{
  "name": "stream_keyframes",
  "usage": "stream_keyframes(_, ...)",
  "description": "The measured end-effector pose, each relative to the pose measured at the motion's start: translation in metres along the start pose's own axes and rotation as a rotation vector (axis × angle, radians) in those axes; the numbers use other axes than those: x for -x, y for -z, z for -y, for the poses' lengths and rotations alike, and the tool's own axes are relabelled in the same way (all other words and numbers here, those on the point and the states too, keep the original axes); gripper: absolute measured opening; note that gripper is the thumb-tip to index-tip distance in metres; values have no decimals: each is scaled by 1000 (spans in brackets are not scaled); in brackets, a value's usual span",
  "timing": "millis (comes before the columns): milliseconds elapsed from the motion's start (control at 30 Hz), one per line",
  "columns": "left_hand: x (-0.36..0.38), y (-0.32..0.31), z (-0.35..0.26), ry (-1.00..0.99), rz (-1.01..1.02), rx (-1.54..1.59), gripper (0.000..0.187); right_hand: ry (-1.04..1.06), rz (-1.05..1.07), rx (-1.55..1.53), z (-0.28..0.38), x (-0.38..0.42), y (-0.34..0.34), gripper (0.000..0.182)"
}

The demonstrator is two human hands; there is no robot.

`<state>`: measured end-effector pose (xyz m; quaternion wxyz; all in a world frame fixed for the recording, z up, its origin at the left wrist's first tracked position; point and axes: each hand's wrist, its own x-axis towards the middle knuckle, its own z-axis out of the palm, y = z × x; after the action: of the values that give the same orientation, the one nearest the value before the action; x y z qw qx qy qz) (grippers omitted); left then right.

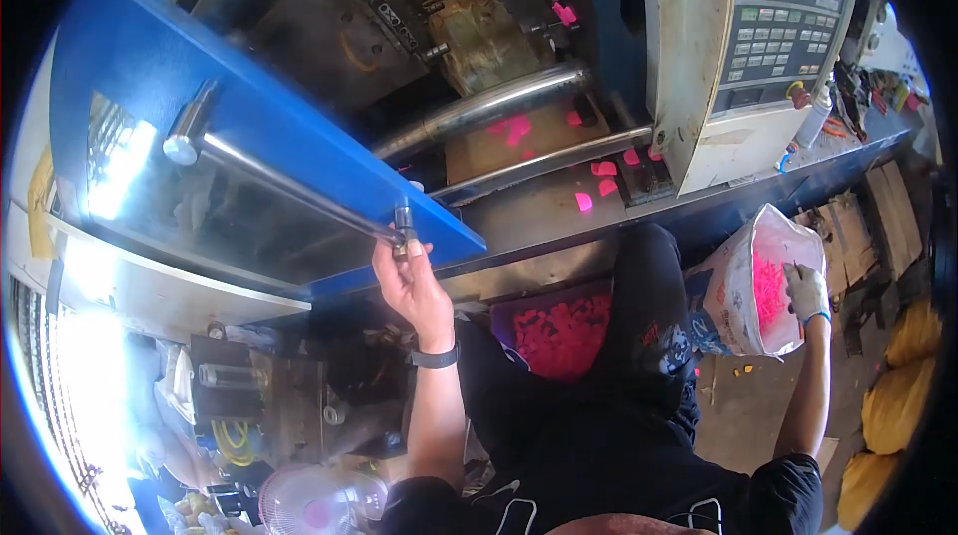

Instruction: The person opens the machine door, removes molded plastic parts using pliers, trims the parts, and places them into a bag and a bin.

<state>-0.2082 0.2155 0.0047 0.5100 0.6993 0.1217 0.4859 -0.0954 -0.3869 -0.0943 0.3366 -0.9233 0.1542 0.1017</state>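
Observation:
My left hand point(412, 285), bare with a dark band at the wrist, is closed on the near end of a metal bar handle point(289, 186). That handle is fixed to a blue machine door point(249, 101) with a clear window. On the right, my right hand point(806, 293) wears a pale glove and hangs at the mouth of a white sack point(733, 300). Its fingers look stretched out; no held thing can be made out. Inside the sack lie bright pink scraps point(768, 285).
A control panel point(783, 31) stands at upper right. Pink pieces point(604, 169) lie on the machine ledge and below the metal rods point(544, 168). A purple bin point(504, 320) of pink pieces sits between my legs. Yellow sacks point(893, 405) and a fan point(319, 500) stand nearby.

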Motion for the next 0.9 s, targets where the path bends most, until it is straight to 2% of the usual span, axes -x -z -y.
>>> stream_keyframes(67, 1, -10, -2, -38, 6, 28, 39, 41, 13, -83, 7, 0, -9, 47)
stream_keyframes(200, 6, -30, -5, -140, 51, 64, 34, 99, 72, -293, 68, 26, -27, 42)
stream_keyframes(267, 9, -39, -7, -153, 101, 70, 35, 160, 144, -428, 104, 40, -39, 35)
stream_keyframes(333, 13, -50, -12, -128, 138, 64, 37, 265, 189, -561, 138, 53, -49, 20)
stream_keyframes(400, 18, -65, -19, -124, 164, 105, 39, 430, 203, -679, 151, 51, -76, 20)
stream_keyframes(433, 20, -70, -18, -134, 183, 61, 44, 407, 248, -705, 168, 62, -77, 21)
stream_keyframes(533, 25, -97, -13, -199, 225, 112, 40, 424, 350, -757, 199, 78, -87, 23)
stream_keyframes(600, 27, -114, -23, -141, 305, 190, 40, 350, 400, -713, 218, 95, -91, 24)
stream_keyframes(633, 28, -122, -23, -122, 351, 222, 38, 436, 421, -739, 211, 88, -107, 24)
stream_keyframes(667, 30, -131, -26, -82, 384, 256, 38, 441, 376, -760, 207, 86, -124, 23)
stream_keyframes(733, 31, -147, -32, -197, 387, 224, 39, 432, 302, -652, 207, 93, -137, 21)
stream_keyframes(800, 33, -161, -39, -225, 418, 220, 40, 645, 80, -473, 186, 85, -162, 18)
stream_keyframes(900, 39, -184, -42, -215, 497, 242, 43, 562, 45, -537, 163, 79, -182, 18)
